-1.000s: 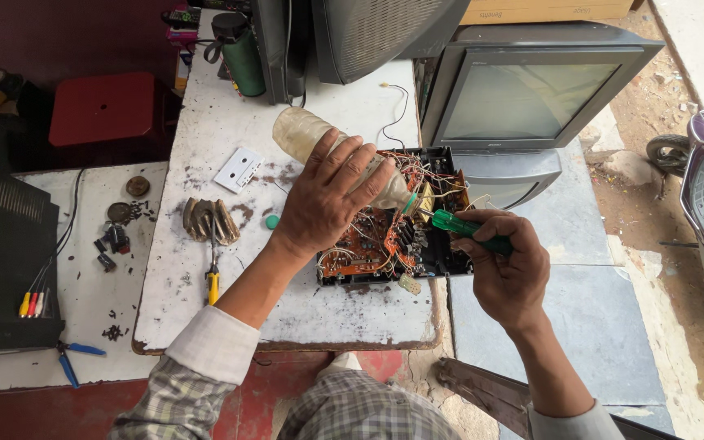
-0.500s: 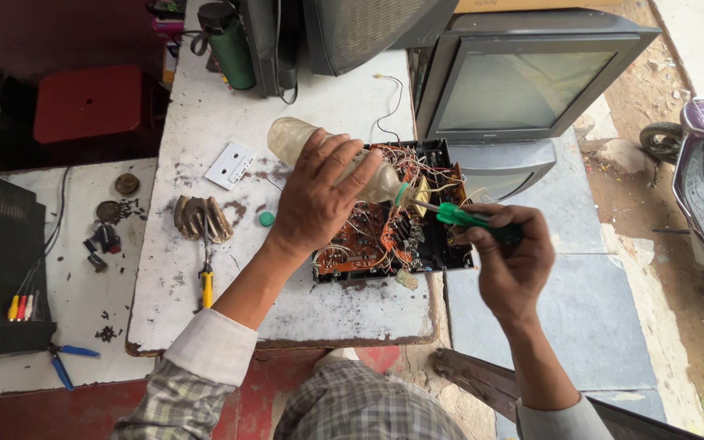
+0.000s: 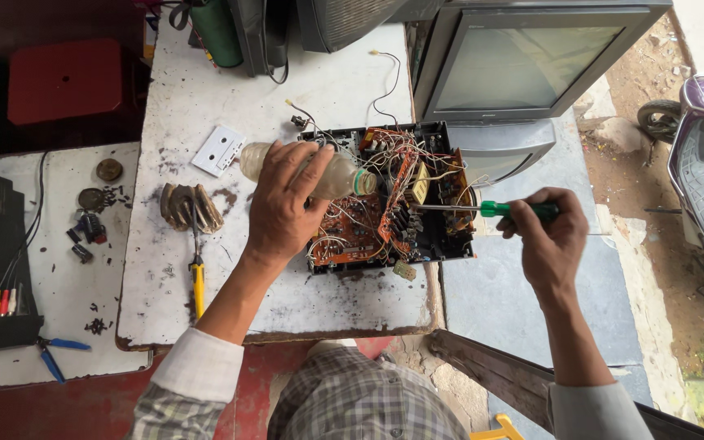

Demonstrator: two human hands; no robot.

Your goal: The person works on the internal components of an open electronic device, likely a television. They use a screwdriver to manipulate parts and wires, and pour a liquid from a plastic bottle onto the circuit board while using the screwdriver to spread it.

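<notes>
So there's a clear plastic bottle (image 3: 319, 173) lying sideways, its green-ringed mouth pointing right and sitting over the circuit board (image 3: 385, 204). The board's orange, packed with tangled red and white wires and dark parts, sitting in a black tray at the right edge of the scuffed white table. A green-handled screwdriver (image 3: 482, 209) lies level, its thin metal shaft poking left into the board's right side

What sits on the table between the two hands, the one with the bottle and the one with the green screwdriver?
In the head view, an opened circuit board with tangled wires lies between the left hand gripping the plastic bottle and the right hand holding the screwdriver.
</notes>
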